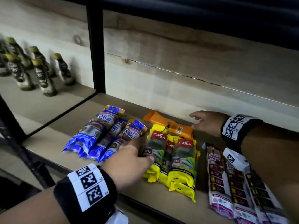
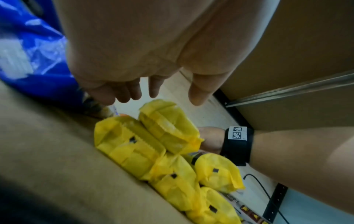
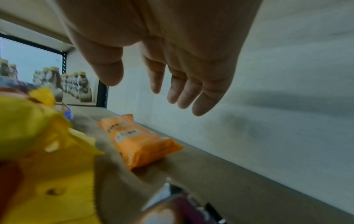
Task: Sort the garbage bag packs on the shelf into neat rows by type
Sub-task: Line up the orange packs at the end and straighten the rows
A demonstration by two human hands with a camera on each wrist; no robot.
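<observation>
On the pale wooden shelf (image 1: 53,135) the garbage bag packs lie in groups. The blue plastic "Singlet Handle" packs (image 1: 97,135) sit at the left, the yellow plastic "CASA" packs (image 1: 174,159) in the middle, and the purple-and-white "Draw String" packs (image 1: 226,183) at the right edge. A single flat orange plastic pack (image 1: 169,125) lies crosswise behind the yellow ones, near the back wall.

The left hand (image 1: 129,160) rests between the blue and yellow groups, fingers loosely extended and touching the leftmost yellow pack, with nothing gripped (the left wrist view shows the fingers hanging straight above the yellow ends). The right hand (image 1: 208,123) hovers just right of the orange pack, fingers spread and relaxed, holding nothing; whether a fingertip touches the pack cannot be told.

Dark bottles with yellow caps (image 1: 40,70) stand in the neighbouring bay at left.
</observation>
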